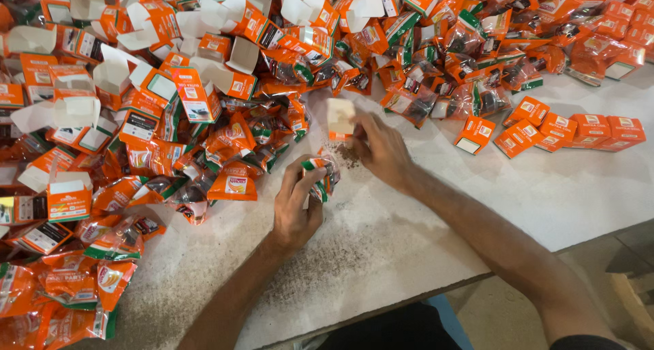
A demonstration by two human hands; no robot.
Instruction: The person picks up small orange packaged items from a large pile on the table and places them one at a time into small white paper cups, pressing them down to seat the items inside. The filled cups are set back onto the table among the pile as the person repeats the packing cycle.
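My left hand (298, 207) grips a small orange and green plastic packet (323, 173) with a dark part inside, held just above the white table (436, 207). My right hand (383, 149) holds a small open cardboard box (339, 118), its white flap turned toward me, a little above and right of the packet. The two hands are close together near the table's middle.
A big heap of orange packets (225, 145) and open orange boxes (157, 84) covers the left and far side. Several closed orange boxes (558, 132) stand in a row at right. The table's front edge (409, 299) runs diagonally below my arms.
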